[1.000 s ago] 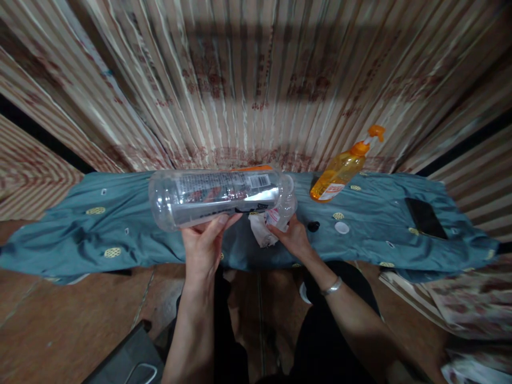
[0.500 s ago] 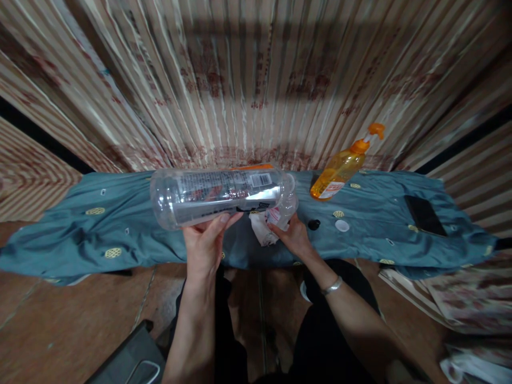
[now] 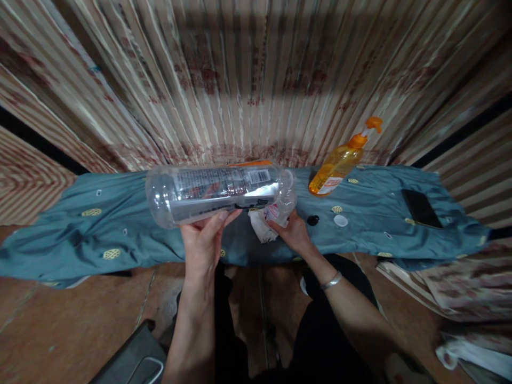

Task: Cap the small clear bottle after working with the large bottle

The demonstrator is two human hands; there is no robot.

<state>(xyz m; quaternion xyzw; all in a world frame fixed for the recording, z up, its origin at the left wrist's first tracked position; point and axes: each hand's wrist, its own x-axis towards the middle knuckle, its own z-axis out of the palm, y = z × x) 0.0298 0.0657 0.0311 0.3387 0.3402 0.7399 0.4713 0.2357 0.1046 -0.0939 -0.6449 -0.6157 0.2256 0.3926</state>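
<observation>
Bottle (image 3: 216, 193), big and clear, is sideways above my left hand (image 3: 202, 234), thumb and fingers clamped on its near side. Right hand (image 3: 291, 228) closes round clear plastic (image 3: 289, 196) by its end, can't tell if joined; white cloth (image 3: 261, 226) between hands, amber pump bottle (image 3: 336, 166) beyond my right.
</observation>
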